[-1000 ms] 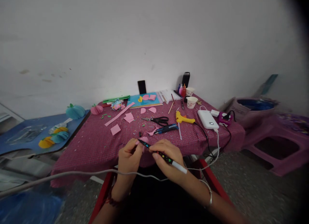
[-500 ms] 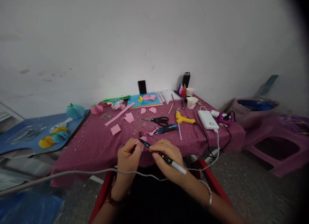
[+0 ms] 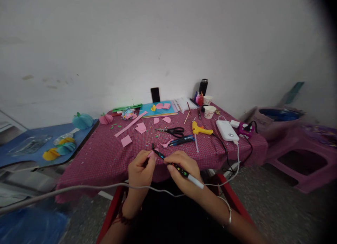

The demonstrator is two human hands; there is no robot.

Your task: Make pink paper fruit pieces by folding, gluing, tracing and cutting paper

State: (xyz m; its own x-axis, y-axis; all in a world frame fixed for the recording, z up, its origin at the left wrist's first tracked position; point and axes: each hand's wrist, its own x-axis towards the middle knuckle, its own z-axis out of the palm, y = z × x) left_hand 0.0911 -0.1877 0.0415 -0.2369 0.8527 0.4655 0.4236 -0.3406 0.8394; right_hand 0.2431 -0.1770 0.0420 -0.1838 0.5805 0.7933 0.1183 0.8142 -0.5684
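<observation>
My left hand [image 3: 141,168] is closed in a pinch on a small piece of pink paper [image 3: 151,154], mostly hidden by the fingers. A black pen [image 3: 181,171] with coloured stars and a white end lies slanted in my right hand [image 3: 184,170], whose fingers are closed around it. Its tip is at the pink paper, just above my left fingertips; whether it touches cannot be made out. Right behind the tip, a small black piece [image 3: 153,145] rests on the checked tablecloth. Beyond the hands lie black scissors [image 3: 175,132] and a blue utility knife [image 3: 181,140].
A yellow glue gun [image 3: 201,129] and a white power bank [image 3: 226,130] lie to the right, with cables trailing. Pink paper squares [image 3: 126,141] and a long strip [image 3: 131,124] are on the left. Paper cups [image 3: 210,112] stand behind. A cable [image 3: 105,186] crosses before my wrists.
The pen has shifted slightly, its tip now closer to the small black piece. Less of the pink paper shows between my left fingers. Both hands stay nearly in place.
</observation>
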